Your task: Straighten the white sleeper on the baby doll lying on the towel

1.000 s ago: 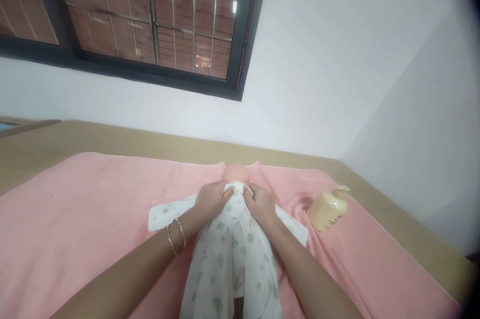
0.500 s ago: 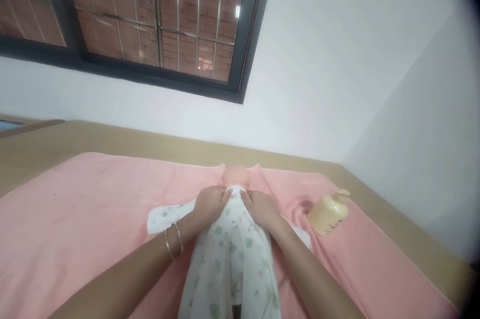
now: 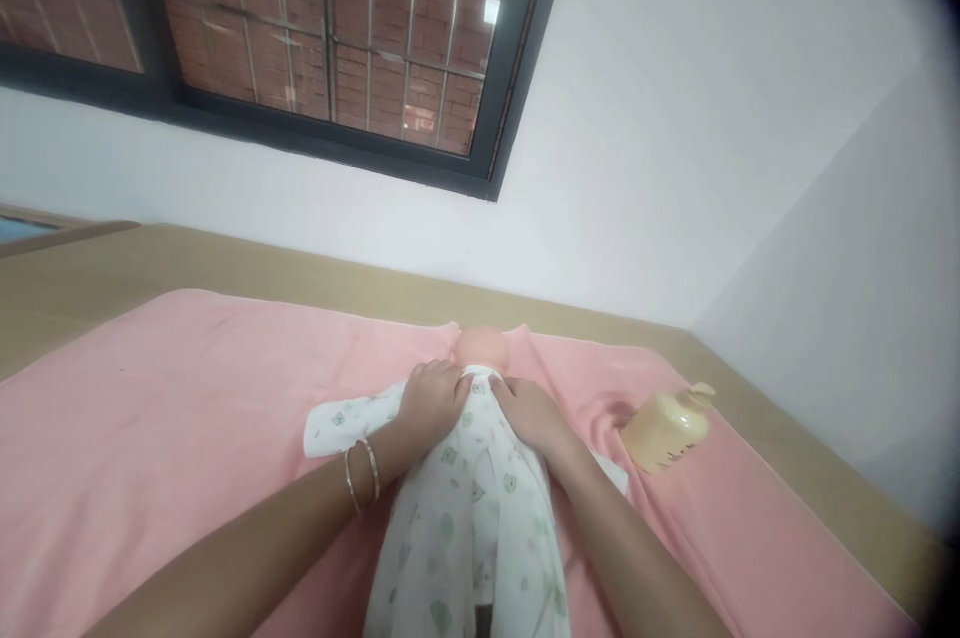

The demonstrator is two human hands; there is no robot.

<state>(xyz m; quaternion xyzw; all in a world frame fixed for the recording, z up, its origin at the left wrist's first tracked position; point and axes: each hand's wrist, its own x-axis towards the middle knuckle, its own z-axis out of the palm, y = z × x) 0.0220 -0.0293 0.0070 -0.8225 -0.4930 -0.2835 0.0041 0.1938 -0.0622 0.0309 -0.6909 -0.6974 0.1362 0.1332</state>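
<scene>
A baby doll [image 3: 484,350] lies on a pink towel [image 3: 172,418], its bare head pointing away from me. A white garment with small green prints [image 3: 469,508] covers its body. My left hand [image 3: 431,400], with two thin bangles on the wrist, grips the garment's collar edge at the doll's neck. My right hand [image 3: 529,410] rests on the other side of the collar, fingers curled on the cloth. Both hands nearly meet under the doll's chin.
A cream pump bottle [image 3: 667,430] lies on its side on the towel to the right. The towel covers a tan surface [image 3: 817,488] set against a white wall. A dark-framed window [image 3: 300,48] with bars looks onto a brick wall.
My hands stay at the collar, with the fingers shifting slightly closer to the doll's neck. The view has tilted a little, so everything sits slightly higher and further right.
</scene>
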